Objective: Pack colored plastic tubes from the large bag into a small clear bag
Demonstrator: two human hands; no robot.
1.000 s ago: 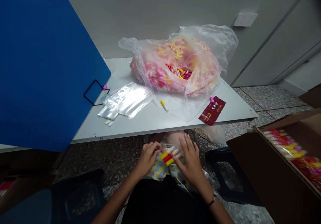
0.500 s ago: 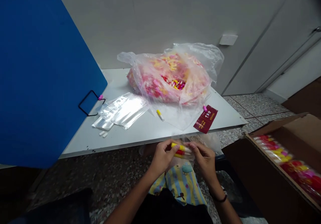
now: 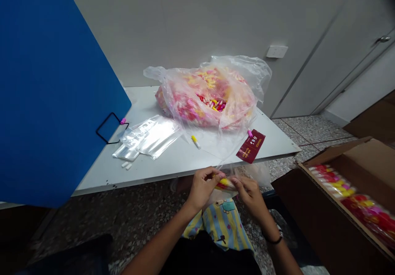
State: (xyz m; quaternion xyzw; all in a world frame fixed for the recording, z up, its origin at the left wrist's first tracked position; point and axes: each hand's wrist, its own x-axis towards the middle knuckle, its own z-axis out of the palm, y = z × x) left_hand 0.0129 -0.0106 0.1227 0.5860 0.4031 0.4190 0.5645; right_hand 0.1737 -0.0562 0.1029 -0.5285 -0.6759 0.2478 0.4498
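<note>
Over my lap, in front of the table edge, I hold a small clear plastic bag of yellow and red tubes with whitish ends (image 3: 226, 183). My left hand (image 3: 200, 188) pinches its left end between thumb and fingers. At the other end my right hand (image 3: 251, 193) grips it with bent fingers. Fingers partly hide the tubes. One yellow-and-white tube (image 3: 195, 142) lies loose on the table (image 3: 166, 169). Behind it a large translucent bag (image 3: 185, 98) spreads open, full of red, pink, yellow and white pieces. Flat clear bags (image 3: 159, 137) are piled to the left.
A dark red card (image 3: 251, 146) and a pink cap (image 3: 249, 133) lie near the table's right end. Two small white pieces (image 3: 126, 165) rest at the left. An open cardboard box (image 3: 321, 209) with packed bags stands at my right. A blue panel (image 3: 58, 94) rises at the left.
My left fingers have shifted a little to the right over the bag's end, and the tubes show less between my hands. The view has turned slightly. Things on the table lie as before.
</note>
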